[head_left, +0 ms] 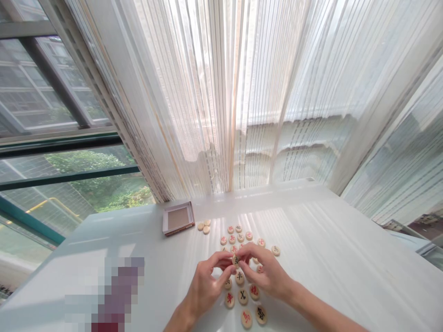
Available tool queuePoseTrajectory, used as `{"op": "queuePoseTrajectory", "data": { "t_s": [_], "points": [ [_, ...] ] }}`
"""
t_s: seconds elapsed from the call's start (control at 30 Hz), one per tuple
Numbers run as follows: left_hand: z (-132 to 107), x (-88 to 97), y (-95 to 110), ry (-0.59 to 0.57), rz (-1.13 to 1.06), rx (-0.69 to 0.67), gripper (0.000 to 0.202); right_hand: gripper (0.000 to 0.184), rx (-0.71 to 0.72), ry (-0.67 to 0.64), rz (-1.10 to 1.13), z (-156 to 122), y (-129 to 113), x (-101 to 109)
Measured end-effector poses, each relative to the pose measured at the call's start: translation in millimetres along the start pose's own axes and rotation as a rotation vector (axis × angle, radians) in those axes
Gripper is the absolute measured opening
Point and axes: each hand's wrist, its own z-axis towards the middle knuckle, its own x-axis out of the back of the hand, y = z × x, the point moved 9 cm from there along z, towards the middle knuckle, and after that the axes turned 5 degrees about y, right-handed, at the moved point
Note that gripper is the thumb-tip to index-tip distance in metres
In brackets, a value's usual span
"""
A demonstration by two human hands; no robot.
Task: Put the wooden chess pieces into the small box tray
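Observation:
Round wooden Chinese chess pieces with red or black characters lie face up on the white table, several of them partly covered by my hands. Between my fingertips is a piece with a black character (236, 261). My left hand (209, 281) pinches it from the left with thumb and fingers. From the right, my right hand (268, 272) closes thumb and index finger on it. Just below sits another black-character piece (239, 276). Nearer me are a red-character piece (229, 299) and a black-character piece (261, 315). Whether the held piece touches the table is unclear.
An open shallow box (179, 218) stands at the table's far left. Beside it lie a few blank-looking pieces (206, 229). One black-character piece (276, 250) lies apart on the right. A sheer striped curtain (221, 92) hangs behind the table (328, 258). A pixelated patch hides part of the left side.

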Motion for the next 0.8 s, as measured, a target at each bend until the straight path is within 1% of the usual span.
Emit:
{"op": "queuePoseTrajectory", "data": {
  "t_s": [0.1,0.17,0.23,0.4,0.6,0.7,0.8],
  "points": [
    [-1,-5.4,5,-0.030,-0.007,-0.034,0.022,0.010,-0.049,0.002,0.024,-1,7,-2],
    [-2,-9.3,7,-0.056,-0.005,-0.043,0.022,0.012,-0.082,0.019,0.019,-2,11,-3],
    [-3,-10.4,9,-0.059,0.026,-0.054,0.022,0.014,-0.103,0.031,0.002,-2,13,-4],
    [-2,-8.7,10,-0.037,0.116,-0.068,0.022,0.018,-0.103,0.024,0.023,-3,9,-4],
    [1,-4.3,12,-0.021,0.035,-0.056,0.022,0.012,-0.106,-0.026,0.067,-1,5,-5],
    [2,0.0,10,-0.001,0.018,-0.052,0.024,0.017,-0.097,-0.046,0.072,-1,5,-6],
    [2,-0.3,7,-0.019,-0.008,-0.043,0.026,0.018,-0.094,-0.039,0.065,0,7,-6]
  ]
}}
